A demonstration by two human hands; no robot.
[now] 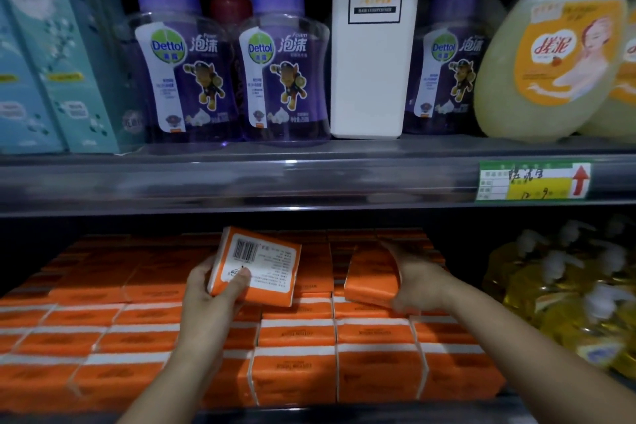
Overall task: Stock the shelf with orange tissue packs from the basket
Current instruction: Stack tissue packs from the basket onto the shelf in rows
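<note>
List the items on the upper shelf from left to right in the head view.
teal boxes → first purple Dettol bottle → second purple Dettol bottle → tall white bottle → third purple Dettol bottle → pale yellow bottle with an orange label

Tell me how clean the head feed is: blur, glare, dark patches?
Head view: dim overall, back rows of packs nearly black; right hand and its orange pack motion-blurred; barcode pack in the left hand sharp; glare streak on the shelf rail; yellow bottle top right blurred.
</note>
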